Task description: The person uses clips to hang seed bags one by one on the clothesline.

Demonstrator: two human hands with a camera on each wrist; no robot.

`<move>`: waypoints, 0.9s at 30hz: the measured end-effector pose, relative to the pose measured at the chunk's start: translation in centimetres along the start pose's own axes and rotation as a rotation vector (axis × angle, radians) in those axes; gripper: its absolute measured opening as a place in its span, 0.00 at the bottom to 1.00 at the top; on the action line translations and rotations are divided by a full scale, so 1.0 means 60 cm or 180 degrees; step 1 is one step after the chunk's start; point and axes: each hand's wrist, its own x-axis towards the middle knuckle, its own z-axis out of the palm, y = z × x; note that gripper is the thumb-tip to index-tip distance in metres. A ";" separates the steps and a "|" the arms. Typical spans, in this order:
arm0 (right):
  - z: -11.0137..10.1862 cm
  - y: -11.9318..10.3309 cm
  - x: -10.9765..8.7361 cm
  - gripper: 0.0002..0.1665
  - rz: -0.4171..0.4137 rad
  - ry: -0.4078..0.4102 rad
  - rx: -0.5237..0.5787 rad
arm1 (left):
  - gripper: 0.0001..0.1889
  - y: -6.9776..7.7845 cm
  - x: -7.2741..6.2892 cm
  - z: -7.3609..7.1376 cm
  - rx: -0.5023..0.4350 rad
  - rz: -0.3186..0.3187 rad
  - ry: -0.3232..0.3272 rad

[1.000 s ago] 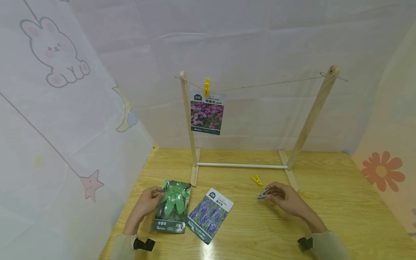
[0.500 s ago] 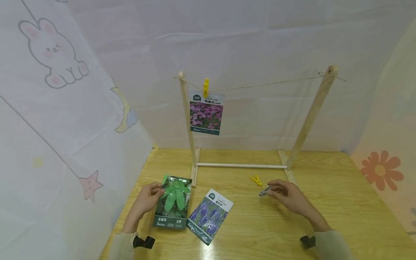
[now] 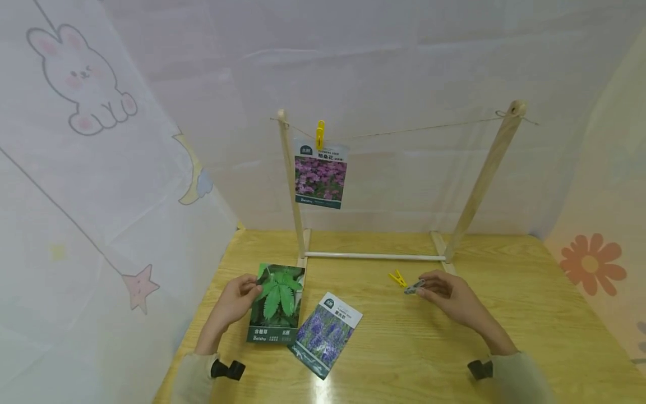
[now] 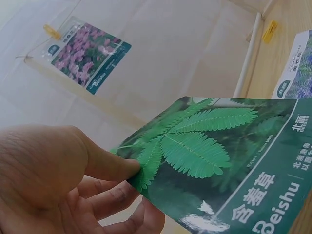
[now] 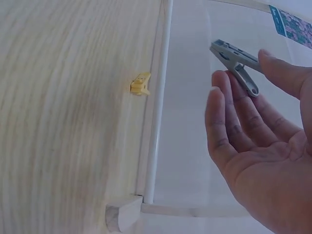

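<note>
Shifted forward and slightly to the right since the earlier frame: left hand (image 3: 234,303) and green-leaf seed packet (image 3: 277,306), now overlapping one foot of the wooden rack (image 3: 480,188) in the head view. Also moved a little forward: right hand (image 3: 451,297), with a grey clip (image 5: 233,57) now closer in view to the loose yellow clip (image 5: 140,84). Green-leaf seed packet pinched by the left fingers near its upper left edge, between thumb on the printed face and fingertips behind; contact with the pale wood worktop (image 3: 530,320) impossible to tell. Grey clip pinched by the right fingers at its handle end, with thumb against one handle and fingertips near the other, nose pointing away from the palm. Lying at a slant on the worktop between the hands, just beside the green-leaf seed packet: purple-flower packet (image 3: 324,335). Farther back, hanging beside the rack's left post: pink-flower packet (image 3: 320,177), gripped at its top edge by an upper yellow clip (image 3: 320,136) on a thin string (image 3: 416,129). On the sheet to the left: a printed rabbit (image 3: 88,84)
</note>
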 end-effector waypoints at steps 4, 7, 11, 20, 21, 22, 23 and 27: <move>-0.005 -0.006 0.004 0.20 -0.0036 0.0166 -0.0074 | 0.22 0.008 0.004 0.002 -0.0011 0.0020 0.0000; -0.009 -0.011 0.006 0.20 -0.0060 0.0208 -0.0091 | 0.23 0.013 0.005 0.004 0.0015 0.0046 -0.0005; -0.017 -0.020 0.010 0.20 -0.0101 0.0177 -0.0037 | 0.24 0.020 0.005 0.005 0.0026 0.0069 0.0001; -0.035 -0.047 0.015 0.20 -0.0166 0.0204 -0.0181 | 0.15 0.043 0.013 0.012 -0.0014 0.0277 0.0070; -0.037 -0.050 0.015 0.21 -0.0148 0.0209 -0.0215 | 0.15 0.045 0.014 0.013 -0.0026 0.0281 0.0066; -0.039 -0.052 0.016 0.21 -0.0134 0.0210 -0.0237 | 0.15 0.047 0.016 0.014 -0.0020 0.0286 0.0063; -0.041 -0.055 0.016 0.22 -0.0117 0.0207 -0.0260 | 0.16 0.049 0.017 0.015 -0.0012 0.0300 0.0062; -0.049 -0.066 0.020 0.23 -0.0103 0.0210 -0.0296 | 0.20 0.058 0.022 0.020 -0.0002 0.0339 0.0048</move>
